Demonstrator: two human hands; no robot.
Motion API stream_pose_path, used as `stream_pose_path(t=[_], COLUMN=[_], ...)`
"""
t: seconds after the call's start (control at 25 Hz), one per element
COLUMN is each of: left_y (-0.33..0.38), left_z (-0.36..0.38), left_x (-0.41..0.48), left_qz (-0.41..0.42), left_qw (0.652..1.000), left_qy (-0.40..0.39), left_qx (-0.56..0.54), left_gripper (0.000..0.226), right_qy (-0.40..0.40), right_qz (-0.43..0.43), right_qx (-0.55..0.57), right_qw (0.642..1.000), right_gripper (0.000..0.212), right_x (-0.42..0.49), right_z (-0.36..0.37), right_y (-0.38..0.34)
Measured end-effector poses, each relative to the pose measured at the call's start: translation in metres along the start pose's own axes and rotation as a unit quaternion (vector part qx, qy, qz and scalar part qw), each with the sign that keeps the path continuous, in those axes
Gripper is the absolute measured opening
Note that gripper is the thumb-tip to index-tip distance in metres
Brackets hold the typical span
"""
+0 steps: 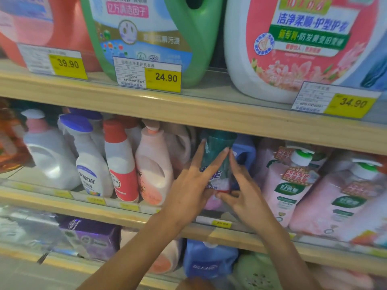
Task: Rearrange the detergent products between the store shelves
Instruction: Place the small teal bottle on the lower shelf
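Hands, left (188, 185) & right (246, 191), press flat w/ straight fingers (211, 165) on both sides of the teal-top bottle (217, 146), so best slide it in slow & keep it standing.

- The shelf board (188, 114) is pale wood, matt, with a fine grain.
- The green jug (199, 49) is smooth plastic with a soft shine; its label (134, 28) is glossy film.
- The white jug (236, 65) is glossy plastic.
- The price tag (165, 78) looks like matt paper, white and yellow.
- The teal bottle (217, 147) is shiny, half-clear plastic.
- The pink pack (270, 185) has a glossy, slightly wrinkled skin.
- The white bottle (50, 160) is smooth plastic with a dull sheen.
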State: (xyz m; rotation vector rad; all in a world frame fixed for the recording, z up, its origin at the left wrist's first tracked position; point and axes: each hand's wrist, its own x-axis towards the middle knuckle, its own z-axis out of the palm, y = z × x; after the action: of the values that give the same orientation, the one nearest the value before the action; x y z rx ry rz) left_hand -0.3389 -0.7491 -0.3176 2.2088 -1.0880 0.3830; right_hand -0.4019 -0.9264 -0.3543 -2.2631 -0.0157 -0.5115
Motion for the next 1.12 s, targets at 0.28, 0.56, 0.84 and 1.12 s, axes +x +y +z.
stream_pose_path(t=[0.28, 0.56, 0.84, 1.12], left_y=[0.009, 0.016, 0.012, -0.040], left_z=[-0.027, -0.063, -0.092, -0.176], left_x=[-0.025, -0.090, -0.148, -0.205], left_qz=[0.052, 0.083, 0.111, 0.081], left_qw=[0.997, 0.993, 0.991, 0.994], left_qy=[-0.062, -0.081, -0.063, 0.068], left_qx=[-0.004, -0.032, -0.047, -0.034], left_gripper=[0.125, 0.127, 0.127, 0.123], right_qy=[-0.005, 0.020, 0.037, -0.009], right_qz=[0.036, 0.053, 0.042, -0.048], right_qx=[0.056, 0.077, 0.040, -0.010], right_qw=[0.998, 0.995, 0.998, 0.999], right_gripper=[0.118, 0.117, 0.114, 0.116], right_x=[-0.047, -0.113, -0.156, -0.123], right_z=[0.001, 0.030, 0.063, 0.130], right_y=[-0.045, -0.096, -0.140, -0.217])
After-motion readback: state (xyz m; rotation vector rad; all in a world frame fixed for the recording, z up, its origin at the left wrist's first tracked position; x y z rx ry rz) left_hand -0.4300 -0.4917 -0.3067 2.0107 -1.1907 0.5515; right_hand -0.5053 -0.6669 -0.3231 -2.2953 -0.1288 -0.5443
